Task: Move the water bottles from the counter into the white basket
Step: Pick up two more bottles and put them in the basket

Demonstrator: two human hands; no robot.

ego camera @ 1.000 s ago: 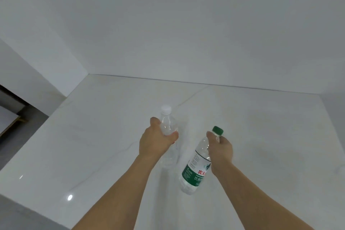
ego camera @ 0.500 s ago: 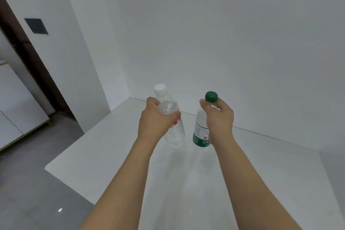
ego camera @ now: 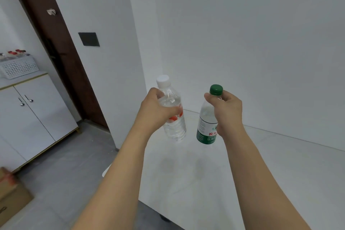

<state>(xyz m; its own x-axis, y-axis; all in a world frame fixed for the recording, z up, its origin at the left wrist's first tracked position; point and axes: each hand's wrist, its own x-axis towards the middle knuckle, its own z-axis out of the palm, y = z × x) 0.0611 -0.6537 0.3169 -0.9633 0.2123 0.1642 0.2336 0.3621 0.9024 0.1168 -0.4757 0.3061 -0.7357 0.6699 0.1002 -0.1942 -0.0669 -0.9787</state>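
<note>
Fingers (ego camera: 172,111) of the left hand (ego camera: 155,112) wrapping tight around the shoulder of a white-capped bottle (ego camera: 172,114), gripping just above its red-and-white label; clear water showing through the ribbed lower body, which is hanging free below the grip and tilting slightly, cap leaning left. Fingertips (ego camera: 211,98) of the right hand (ego camera: 226,110) pinching the neck of a green-capped bottle (ego camera: 207,127) directly under the cap, thumb at the near left side and the other fingers curling behind; upright, contents clear, green band with printed characters circling the part below the palm. Both bottles being held up in the air above the white counter (ego camera: 261,164), side by side and apart, faint shadows lying on the surface beneath the fingers. Sitting well to the left of the left fingers and farther back, on top of a white two-door cabinet (ego camera: 33,114): the white basket (ego camera: 18,67), perforated wall facing the camera, several bottles with red caps (ego camera: 15,52) poking above its rim, number too small to count. Between that basket and the gripping fingers, standing upright: a dark brown door frame (ego camera: 61,48) and a white wall carrying a black panel (ego camera: 89,39). Resting on the grey floor far below and left of the fingers: a cardboard box (ego camera: 11,196).
</note>
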